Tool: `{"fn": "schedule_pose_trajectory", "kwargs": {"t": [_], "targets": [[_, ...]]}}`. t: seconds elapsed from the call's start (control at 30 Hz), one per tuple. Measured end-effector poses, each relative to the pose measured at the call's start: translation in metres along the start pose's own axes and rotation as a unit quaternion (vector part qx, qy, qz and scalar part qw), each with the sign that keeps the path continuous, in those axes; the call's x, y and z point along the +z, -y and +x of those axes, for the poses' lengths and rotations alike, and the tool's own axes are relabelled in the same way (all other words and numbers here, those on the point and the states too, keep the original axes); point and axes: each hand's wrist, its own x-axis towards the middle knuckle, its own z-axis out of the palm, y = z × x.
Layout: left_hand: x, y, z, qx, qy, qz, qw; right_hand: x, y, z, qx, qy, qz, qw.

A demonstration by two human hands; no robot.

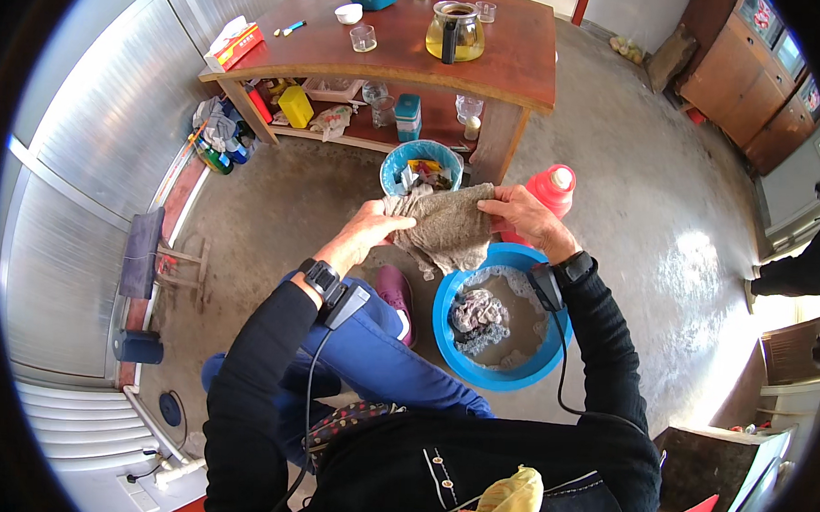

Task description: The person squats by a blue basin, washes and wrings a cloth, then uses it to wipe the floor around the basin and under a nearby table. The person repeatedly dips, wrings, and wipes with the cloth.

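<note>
My left hand point(366, 232) and my right hand point(528, 216) hold a grey-brown cloth point(446, 223) between them, one at each end. Its lower edge hangs loose and looks damp. Just below and right of the cloth, a blue plastic basin point(444, 333) stands on the floor with murky, sudsy water in it. A bunched wet cloth point(480, 310) lies in that water. Partly behind my right hand is a pink-red thermos flask point(551, 187). Beyond the cloth stands a lined waste bin point(388, 169) with litter inside.
A wooden table point(289, 48) stands ahead, bearing a glass teapot point(455, 35), cups and a tissue box point(234, 44); its lower shelf holds several things. At left are a small stool point(142, 252) and bottles point(215, 158). A person's dark-clothed leg point(790, 276) shows at far right.
</note>
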Motion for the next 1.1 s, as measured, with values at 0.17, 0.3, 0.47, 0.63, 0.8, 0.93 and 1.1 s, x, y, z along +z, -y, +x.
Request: {"fn": "schedule_pose_trajectory", "kwargs": {"t": [0.17, 0.3, 0.47, 0.63, 0.8, 0.93, 1.1], "targets": [[0.007, 0.01, 0.011, 0.05, -0.179, 0.036, 0.982, 0.004, -0.008, 0.007, -0.069, -0.112, -0.071, 0.989], [0.008, 0.007, 0.016, 0.178, -0.163, 0.013, 0.97, 0.007, -0.007, 0.008, -0.081, -0.229, -0.111, 0.964], [0.004, -0.001, 0.012, 0.241, -0.089, 0.145, 0.955, 0.006, 0.0, -0.003, -0.191, -0.067, -0.274, 0.94], [0.013, -0.006, 0.005, 0.348, -0.17, 0.41, 0.826, 0.017, -0.006, 0.003, -0.186, -0.078, -0.558, 0.805], [-0.001, -0.039, -0.004, 0.358, -0.15, 0.362, 0.847, 0.015, 0.023, -0.003, -0.286, -0.124, -0.408, 0.858], [-0.011, -0.071, -0.017, 0.214, 0.007, -0.007, 0.977, -0.001, 0.055, -0.024, -0.174, -0.037, -0.058, 0.982], [0.004, -0.078, -0.013, 0.137, 0.117, -0.224, 0.958, 0.034, 0.006, -0.023, -0.162, -0.052, 0.287, 0.943]]}}
